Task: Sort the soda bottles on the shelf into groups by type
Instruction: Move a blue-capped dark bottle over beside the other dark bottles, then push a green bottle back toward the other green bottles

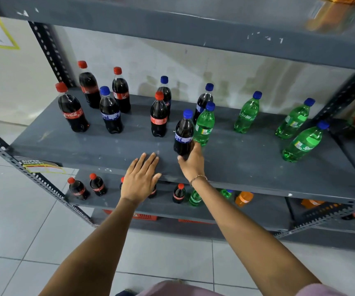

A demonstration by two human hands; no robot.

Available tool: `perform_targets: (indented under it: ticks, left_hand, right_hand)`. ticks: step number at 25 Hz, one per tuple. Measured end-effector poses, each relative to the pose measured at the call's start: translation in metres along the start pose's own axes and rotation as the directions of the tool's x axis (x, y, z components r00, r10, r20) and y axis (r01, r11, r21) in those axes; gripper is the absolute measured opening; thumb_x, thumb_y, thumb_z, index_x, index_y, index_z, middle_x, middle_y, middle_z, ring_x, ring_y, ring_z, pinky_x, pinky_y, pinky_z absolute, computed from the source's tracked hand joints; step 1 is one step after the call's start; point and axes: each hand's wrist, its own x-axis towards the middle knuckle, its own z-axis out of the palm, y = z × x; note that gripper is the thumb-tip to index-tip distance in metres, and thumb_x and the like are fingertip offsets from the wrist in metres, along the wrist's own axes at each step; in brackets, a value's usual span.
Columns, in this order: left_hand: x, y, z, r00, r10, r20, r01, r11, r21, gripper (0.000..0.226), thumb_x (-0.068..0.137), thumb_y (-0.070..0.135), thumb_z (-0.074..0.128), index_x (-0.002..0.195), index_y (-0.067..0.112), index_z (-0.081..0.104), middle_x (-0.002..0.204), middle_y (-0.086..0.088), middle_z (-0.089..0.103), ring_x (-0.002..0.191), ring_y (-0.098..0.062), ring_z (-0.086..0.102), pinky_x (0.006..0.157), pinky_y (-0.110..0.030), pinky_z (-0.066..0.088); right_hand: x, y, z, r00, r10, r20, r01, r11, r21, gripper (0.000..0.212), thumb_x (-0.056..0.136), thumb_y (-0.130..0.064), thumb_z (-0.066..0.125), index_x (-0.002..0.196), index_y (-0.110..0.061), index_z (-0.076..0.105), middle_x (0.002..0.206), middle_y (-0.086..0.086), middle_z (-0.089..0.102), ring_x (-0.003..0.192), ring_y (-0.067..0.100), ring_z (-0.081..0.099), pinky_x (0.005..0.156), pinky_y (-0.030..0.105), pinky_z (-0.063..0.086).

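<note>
Your right hand is clamped round the base of a dark bottle with a blue cap and blue label, near the front middle of the grey shelf; whether its base touches the shelf, you cannot tell. Your left hand lies flat on the shelf's front edge, fingers straight and together, holding nothing.

A green bottle stands just beside and behind the held one, touching or nearly so. On the left stand three red-capped cola bottles with one blue-capped dark bottle among them. Another red-capped cola stands mid-shelf, with two more blue-capped dark bottles behind. Three more green Sprite bottles stand to the right, well apart from one another.

The shelf below carries small colas, green bottles and an orange bottle. Your right wrist wears a thin bracelet
</note>
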Motion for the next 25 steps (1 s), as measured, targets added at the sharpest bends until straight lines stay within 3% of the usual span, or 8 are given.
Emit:
perform_targets:
  ticks: [3, 6, 8, 10, 12, 15, 19, 25]
  left_hand:
    - [0.002, 0.0, 0.001, 0.999, -0.026, -0.031, 0.025, 0.999, -0.035, 0.052, 0.095, 0.043, 0.03, 0.132, 0.012, 0.051, 0.138, -0.004, 0.054, 0.132, -0.027, 0.043, 0.108, -0.041, 0.034]
    - [0.001, -0.002, 0.002, 1.0, -0.01, -0.028, 0.009, 1.0, -0.02, 0.052, 0.095, 0.042, 0.03, 0.134, 0.013, 0.048, 0.14, -0.004, 0.051, 0.134, -0.027, 0.042, 0.11, -0.041, 0.032]
    - [0.001, -0.002, 0.002, 1.0, -0.007, -0.027, 0.007, 1.0, -0.021, 0.052, 0.095, 0.043, 0.03, 0.134, 0.013, 0.048, 0.14, -0.004, 0.051, 0.134, -0.027, 0.042, 0.11, -0.041, 0.032]
    - [0.0, -0.001, 0.002, 0.999, -0.02, -0.03, 0.02, 1.0, -0.018, 0.053, 0.095, 0.043, 0.031, 0.134, 0.013, 0.048, 0.14, -0.004, 0.052, 0.134, -0.027, 0.041, 0.11, -0.041, 0.032]
    - [0.0, 0.0, 0.002, 0.999, -0.022, -0.028, 0.022, 1.0, -0.019, 0.054, 0.095, 0.044, 0.029, 0.135, 0.013, 0.048, 0.141, -0.004, 0.051, 0.135, -0.026, 0.04, 0.11, -0.041, 0.031]
    - [0.0, -0.002, 0.002, 0.999, -0.019, -0.027, 0.018, 1.0, -0.025, 0.058, 0.097, 0.047, 0.02, 0.135, 0.013, 0.047, 0.142, -0.004, 0.049, 0.135, -0.026, 0.039, 0.111, -0.04, 0.029]
    - [0.0, -0.001, 0.003, 0.999, -0.021, -0.029, 0.02, 1.0, -0.022, 0.059, 0.097, 0.049, 0.018, 0.136, 0.014, 0.046, 0.143, -0.004, 0.048, 0.136, -0.025, 0.037, 0.112, -0.041, 0.029]
    - [0.0, -0.002, 0.007, 0.999, -0.029, -0.039, 0.029, 1.0, -0.005, 0.057, 0.096, 0.047, 0.024, 0.137, 0.014, 0.044, 0.143, -0.004, 0.048, 0.138, -0.024, 0.035, 0.114, -0.037, 0.021]
  right_hand:
    - [-0.012, 0.017, -0.009, 0.992, 0.1, -0.077, -0.101, 0.995, -0.015, 0.052, 0.076, 0.011, 0.048, 0.125, -0.007, 0.04, 0.122, 0.013, 0.051, 0.092, 0.019, 0.054, 0.089, 0.028, 0.048]
    - [0.002, 0.02, -0.028, 0.946, 0.191, -0.26, -0.169, 0.98, 0.105, 0.047, 0.08, 0.011, 0.048, 0.124, 0.0, 0.038, 0.127, 0.017, 0.041, 0.101, 0.019, 0.052, 0.091, 0.006, 0.035]
    - [0.023, 0.017, -0.038, 0.965, 0.211, -0.158, -0.191, 0.972, 0.134, 0.064, 0.082, -0.001, 0.059, 0.136, 0.001, 0.024, 0.141, 0.018, 0.033, 0.126, 0.026, 0.04, 0.107, 0.018, 0.029]
    - [0.042, 0.014, -0.043, 0.982, 0.189, 0.012, -0.189, 0.97, 0.153, 0.087, 0.078, -0.012, 0.069, 0.141, -0.003, 0.009, 0.148, 0.015, 0.03, 0.134, 0.025, 0.034, 0.111, 0.034, 0.029]
    - [0.053, 0.011, -0.044, 0.982, 0.167, 0.084, -0.177, 0.976, 0.124, 0.085, 0.075, -0.016, 0.073, 0.138, -0.005, 0.018, 0.136, 0.014, 0.049, 0.122, 0.026, 0.048, 0.1, 0.03, 0.04]
    - [0.058, 0.015, -0.045, 0.985, 0.169, 0.029, -0.171, 0.982, 0.084, 0.055, 0.074, -0.02, 0.075, 0.117, -0.005, 0.043, 0.112, 0.013, 0.065, 0.103, 0.025, 0.06, 0.076, 0.02, 0.041]
    - [0.053, 0.033, -0.062, 0.976, 0.201, -0.079, -0.189, 0.972, 0.14, 0.046, 0.073, -0.017, 0.075, 0.108, -0.006, 0.047, 0.106, 0.013, 0.067, 0.087, 0.015, 0.056, 0.069, 0.013, 0.039]
    - [0.06, 0.062, -0.116, 0.921, 0.248, -0.3, -0.23, 0.968, 0.095, 0.04, 0.073, -0.015, 0.074, 0.103, -0.002, 0.051, 0.105, 0.018, 0.065, 0.099, 0.029, 0.059, 0.073, 0.019, 0.037]
